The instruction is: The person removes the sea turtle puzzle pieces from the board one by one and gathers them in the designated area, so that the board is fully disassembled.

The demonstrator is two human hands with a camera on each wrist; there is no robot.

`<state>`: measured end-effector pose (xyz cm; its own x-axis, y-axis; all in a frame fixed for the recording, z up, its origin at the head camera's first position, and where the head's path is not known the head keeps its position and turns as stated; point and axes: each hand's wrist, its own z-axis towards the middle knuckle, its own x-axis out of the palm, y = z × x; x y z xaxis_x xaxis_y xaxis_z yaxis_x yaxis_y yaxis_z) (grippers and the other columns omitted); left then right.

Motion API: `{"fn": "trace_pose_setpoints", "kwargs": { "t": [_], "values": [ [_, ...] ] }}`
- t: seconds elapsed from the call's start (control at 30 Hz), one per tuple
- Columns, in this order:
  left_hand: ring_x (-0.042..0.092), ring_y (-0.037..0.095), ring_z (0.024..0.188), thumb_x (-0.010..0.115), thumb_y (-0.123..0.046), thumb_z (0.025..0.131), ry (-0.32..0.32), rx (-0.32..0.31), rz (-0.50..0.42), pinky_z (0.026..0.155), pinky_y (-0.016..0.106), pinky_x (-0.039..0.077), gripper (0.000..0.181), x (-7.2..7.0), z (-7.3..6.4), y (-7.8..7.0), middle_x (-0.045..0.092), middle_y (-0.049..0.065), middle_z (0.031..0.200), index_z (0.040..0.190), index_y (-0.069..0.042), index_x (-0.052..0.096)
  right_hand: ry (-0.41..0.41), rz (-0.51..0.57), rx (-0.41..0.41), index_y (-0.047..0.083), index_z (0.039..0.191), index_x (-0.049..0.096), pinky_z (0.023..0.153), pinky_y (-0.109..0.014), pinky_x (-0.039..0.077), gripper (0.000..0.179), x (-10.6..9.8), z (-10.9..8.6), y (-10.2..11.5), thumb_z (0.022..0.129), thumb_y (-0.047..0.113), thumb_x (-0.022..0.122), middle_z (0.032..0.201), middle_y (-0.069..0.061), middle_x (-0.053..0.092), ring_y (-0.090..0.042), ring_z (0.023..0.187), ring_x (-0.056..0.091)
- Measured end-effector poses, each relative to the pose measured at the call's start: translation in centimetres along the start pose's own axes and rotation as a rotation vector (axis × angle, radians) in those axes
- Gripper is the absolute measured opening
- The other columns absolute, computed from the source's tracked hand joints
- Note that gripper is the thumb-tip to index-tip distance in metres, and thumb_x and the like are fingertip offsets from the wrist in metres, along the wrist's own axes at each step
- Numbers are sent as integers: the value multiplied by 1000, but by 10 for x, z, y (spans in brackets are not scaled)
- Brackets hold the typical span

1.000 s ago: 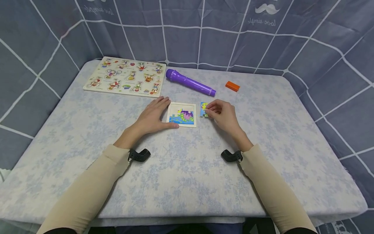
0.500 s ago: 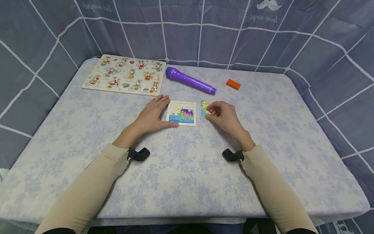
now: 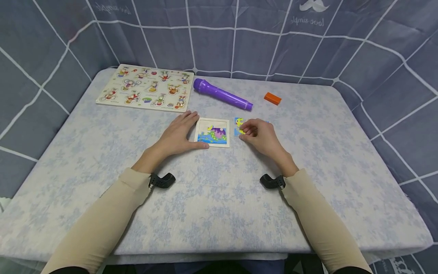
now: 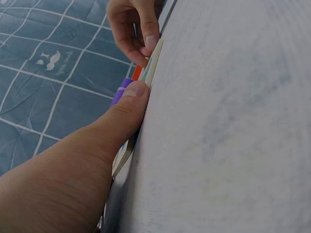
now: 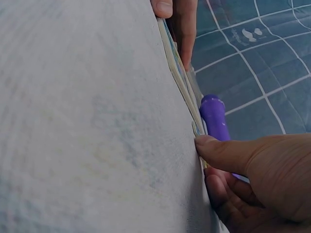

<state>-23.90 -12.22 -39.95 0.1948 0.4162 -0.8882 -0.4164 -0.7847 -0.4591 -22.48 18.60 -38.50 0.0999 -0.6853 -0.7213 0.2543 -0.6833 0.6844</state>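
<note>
A square wooden jigsaw puzzle tray [image 3: 227, 133] lies mid-table, partly filled with a purple, green and blue picture. Its upper part shows bare wood. My left hand [image 3: 176, 135] rests against its left side, fingers straight along the upper left corner and thumb [image 4: 133, 92] on the near edge. Just right of the tray is a yellow and blue puzzle piece [image 3: 238, 122]. My right hand [image 3: 261, 135] pinches at this piece with thumb [image 5: 209, 145] and curled fingers, partly covering it. A bit of blue peeks out behind the right hand.
A large wooden peg puzzle board [image 3: 143, 89] with cartoon figures lies at the back left. Beside it is a purple toy microphone [image 3: 222, 95]. An orange block [image 3: 272, 99] sits at the back right. Grey checked curtains [image 3: 215, 45] surround the flowered tablecloth [image 3: 219, 213].
My right hand's fingers have shifted slightly on the puzzle piece, uncovering more of its yellow and blue print. The left hand and the tray have stayed in place.
</note>
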Motion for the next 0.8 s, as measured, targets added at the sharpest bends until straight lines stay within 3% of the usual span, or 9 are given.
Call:
{"fn": "trace_pose_setpoints", "kwargs": {
  "t": [0.2,0.43,0.57,0.8],
  "values": [
    [9,32,165,79,-64,85,6,-4,2,136,49,5,114,0,0,0,21,13,176,167,-4,27,-14,-2,-3,1,114,75,81,-35,59,24,0,-1,-1,93,10,82,103,-15,70,-26,88,68],
    [9,32,165,80,-63,84,2,-8,-4,136,49,6,114,0,0,0,22,13,176,167,-5,28,-76,33,-90,0,113,75,83,-38,62,25,8,0,8,91,9,83,103,-16,72,-26,88,69],
    [10,32,165,80,-64,84,-1,0,-14,136,50,7,114,0,1,-1,22,12,176,166,-5,29,-14,67,-119,0,118,74,87,-38,64,28,17,5,26,92,8,82,109,-14,76,-25,92,71],
    [9,32,165,80,-64,84,0,-7,-13,136,51,7,113,-1,-2,-1,22,13,176,166,-5,29,106,8,-165,2,129,69,89,-37,61,44,36,27,46,92,18,85,119,-11,74,-24,101,70]
  ]
}}
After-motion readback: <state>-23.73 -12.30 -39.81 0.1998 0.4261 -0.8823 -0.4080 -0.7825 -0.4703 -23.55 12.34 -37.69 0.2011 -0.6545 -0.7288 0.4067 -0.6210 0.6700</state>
